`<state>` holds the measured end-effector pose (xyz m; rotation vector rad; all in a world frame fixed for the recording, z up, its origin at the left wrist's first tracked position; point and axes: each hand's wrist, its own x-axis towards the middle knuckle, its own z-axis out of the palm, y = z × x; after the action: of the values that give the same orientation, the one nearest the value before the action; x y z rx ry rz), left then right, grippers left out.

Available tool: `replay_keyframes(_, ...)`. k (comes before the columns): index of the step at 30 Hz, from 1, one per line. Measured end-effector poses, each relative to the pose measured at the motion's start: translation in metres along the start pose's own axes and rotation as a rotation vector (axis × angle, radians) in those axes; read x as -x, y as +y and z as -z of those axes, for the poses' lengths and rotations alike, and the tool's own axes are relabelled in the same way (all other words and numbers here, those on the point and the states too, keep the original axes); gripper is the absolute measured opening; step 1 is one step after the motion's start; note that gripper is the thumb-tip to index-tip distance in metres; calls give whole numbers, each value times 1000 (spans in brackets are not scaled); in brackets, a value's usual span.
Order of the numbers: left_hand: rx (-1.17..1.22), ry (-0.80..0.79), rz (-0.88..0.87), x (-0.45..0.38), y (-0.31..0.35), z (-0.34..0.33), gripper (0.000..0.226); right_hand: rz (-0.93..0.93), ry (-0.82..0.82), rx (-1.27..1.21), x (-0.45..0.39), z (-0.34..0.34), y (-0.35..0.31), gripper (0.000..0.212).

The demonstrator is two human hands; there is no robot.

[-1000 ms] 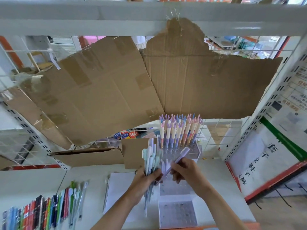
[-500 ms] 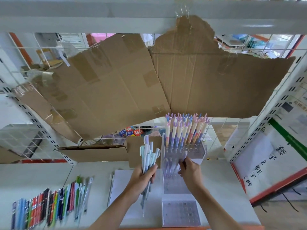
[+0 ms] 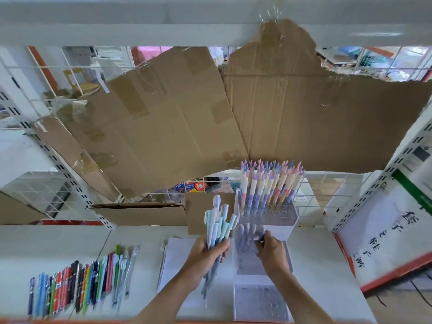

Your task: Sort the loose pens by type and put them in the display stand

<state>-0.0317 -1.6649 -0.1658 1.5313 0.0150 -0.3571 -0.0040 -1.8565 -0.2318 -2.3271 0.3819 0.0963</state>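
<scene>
A clear stepped display stand point(image 3: 291, 217) sits on the white shelf, its back tier filled with several pink, purple and cream pens point(image 3: 271, 183). My left hand point(image 3: 205, 254) grips a bunch of pale blue and mint pens point(image 3: 218, 226), held upright just left of the stand. My right hand point(image 3: 271, 250) pinches the top of a lilac pen point(image 3: 257, 233) standing in the middle tier. The front tier point(image 3: 261, 302) shows rows of bare holes.
A row of several mixed coloured pens point(image 3: 79, 286) lies at the left of the shelf point(image 3: 327, 265). White paper point(image 3: 175, 256) lies under my left arm. Taped cardboard point(image 3: 187, 127) covers the wire grid behind. A sign with an orange edge point(image 3: 383, 242) leans at the right.
My right hand carried a lilac pen from beside the bunch forward into the stand's middle tier. The left hand kept the bunch upright and barely moved.
</scene>
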Motion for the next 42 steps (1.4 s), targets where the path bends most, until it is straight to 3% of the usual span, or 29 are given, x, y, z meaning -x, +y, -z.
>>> replay_keyframes(3,-9,-29,-10,0,2,-2,15,-39,31,-31,10,9,2,17)
replay_keyframes(6,-2,-68,-6,-2,4,-6,15,-29,32,-156,25,31,-12,5)
replay_keyframes(9,-6,-131,3,-3,5,-18,8,29,-250,-525,46,52,-42,17)
replay_keyframes(11,-10,-160,7,-5,7,-27,8,52,-368,-630,53,57,-53,18)
replay_keyframes(14,-10,-145,34,-6,8,-34,9,31,-346,-609,54,58,-52,16)
replay_keyframes(20,-2,-125,75,-6,7,-36,1,-15,-208,-822,49,69,-45,25)
replay_keyframes(25,-31,-110,24,-7,8,-36,3,50,-272,-603,52,67,-49,24)
replay_keyframes(28,15,-2,49,-10,9,-30,12,29,-126,-586,39,80,-42,20)
replay_keyframes(31,80,63,115,-13,9,-16,20,72,20,-336,25,91,-32,18)
replay_keyframes(37,-88,31,48,-9,5,-7,32,70,-19,-74,7,62,-15,23)
replay_keyframes(42,-142,-13,49,-3,6,-12,34,-15,31,-92,1,47,-13,30)
